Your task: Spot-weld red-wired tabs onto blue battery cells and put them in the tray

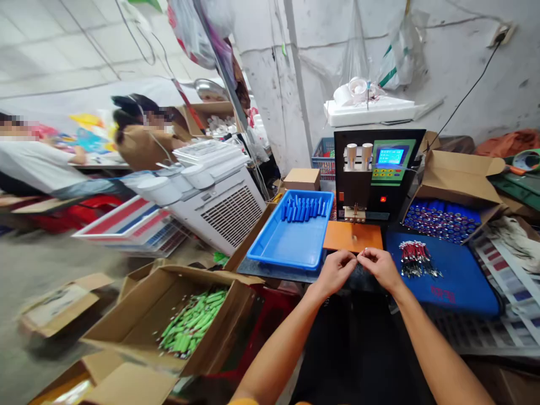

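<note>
My left hand (336, 272) and my right hand (382, 268) meet at the near edge of an orange board (352, 235). Both are closed, with fingertips pinched close together. A tiny reddish bit shows at the right fingertips; what they hold is too small to name. Just beyond stands a black machine (358, 185) with a lit screen and a metal head over the board. On the left is a blue tray (287, 242) with blue cylindrical cells (306, 209) at its far end. Right of my hands, a bundle of red and black wire leads (417, 259) lies on a blue mat (455, 289).
An open carton (459, 169) of blue cells stands at the right. Lower left, another carton (139, 332) holds green cells (194, 323). A white air cooler (223, 208) stands behind it. Two people (141, 132) sit at the far left. Plastic bags hang above.
</note>
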`<state>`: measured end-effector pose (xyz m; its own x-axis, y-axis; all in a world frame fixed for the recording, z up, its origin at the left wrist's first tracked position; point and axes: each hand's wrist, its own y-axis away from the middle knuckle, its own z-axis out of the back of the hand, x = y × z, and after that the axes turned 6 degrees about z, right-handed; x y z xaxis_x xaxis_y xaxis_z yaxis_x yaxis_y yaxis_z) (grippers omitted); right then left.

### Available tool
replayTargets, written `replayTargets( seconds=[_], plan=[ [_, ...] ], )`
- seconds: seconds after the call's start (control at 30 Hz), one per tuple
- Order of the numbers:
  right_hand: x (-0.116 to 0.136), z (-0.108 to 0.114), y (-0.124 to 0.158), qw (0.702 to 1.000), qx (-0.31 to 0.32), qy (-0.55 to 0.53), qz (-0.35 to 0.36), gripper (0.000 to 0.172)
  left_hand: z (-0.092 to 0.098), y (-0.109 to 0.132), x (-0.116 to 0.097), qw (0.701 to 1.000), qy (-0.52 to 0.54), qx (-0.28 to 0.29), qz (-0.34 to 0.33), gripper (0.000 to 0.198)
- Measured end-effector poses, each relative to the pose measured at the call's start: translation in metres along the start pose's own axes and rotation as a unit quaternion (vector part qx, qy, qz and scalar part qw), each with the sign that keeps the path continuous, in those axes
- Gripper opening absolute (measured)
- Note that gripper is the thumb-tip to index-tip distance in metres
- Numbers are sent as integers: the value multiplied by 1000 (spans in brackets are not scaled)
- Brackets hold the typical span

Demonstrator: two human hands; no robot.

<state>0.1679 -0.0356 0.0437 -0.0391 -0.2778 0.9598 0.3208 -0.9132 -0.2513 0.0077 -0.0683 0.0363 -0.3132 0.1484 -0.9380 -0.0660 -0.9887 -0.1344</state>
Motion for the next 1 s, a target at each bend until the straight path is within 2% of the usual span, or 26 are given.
replayTargets(
  seconds=[0.1, 0.13, 0.2, 0.27, 0.33, 0.37, 0.43, 0.53, 0.67, 0.77, 0.83, 0.9, 1.0],
  plan=[
    [-3, -3, -14, 999, -30, -5, 17, 30, 24, -18, 3, 998, -58, 10, -25, 27],
    [-6, -4, -20, 998, -56, -11, 20, 31, 36, -30, 7, 996, -84, -3, -28, 27],
    [-12, -6, -31, 992, -122, -29, 20, 32, 64, -59, 17, 985, -159, -65, -7, 23],
    [-19, -8, -41, 981, -186, -52, 10, 33, 92, -93, 31, 947, -278, -143, 69, 20],
    [-26, -10, -47, 972, -226, -67, -2, 34, 112, -124, 46, 884, -398, -184, 160, 32],
    [-28, -10, -49, 969, -237, -70, -6, 34, 118, -135, 54, 857, -440, -188, 190, 40],
    [-31, -11, -50, 967, -245, -70, -9, 33, 121, -150, 67, 821, -494, -189, 215, 49],
    [-32, -10, -49, 967, -245, -67, -12, 32, 115, -156, 79, 806, -522, -196, 201, 44],
    [-30, -7, -49, 967, -240, -76, -28, 32, 115, -152, 82, 810, -521, -195, 185, 33],
    [-29, -3, -50, 963, -242, -112, -43, 33, 121, -149, 74, 823, -496, -204, 188, 29],
    [-28, 0, -52, 958, -244, -143, -45, 32, 123, -143, 63, 847, -449, -227, 170, 27],
    [-27, 3, -53, 950, -247, -185, -43, 30, 119, -133, 49, 885, -372, -250, 130, 24],
    [-27, 5, -54, 939, -249, -232, -45, 30, 101, -108, 28, 946, -218, -236, 54, 22]
  ],
)
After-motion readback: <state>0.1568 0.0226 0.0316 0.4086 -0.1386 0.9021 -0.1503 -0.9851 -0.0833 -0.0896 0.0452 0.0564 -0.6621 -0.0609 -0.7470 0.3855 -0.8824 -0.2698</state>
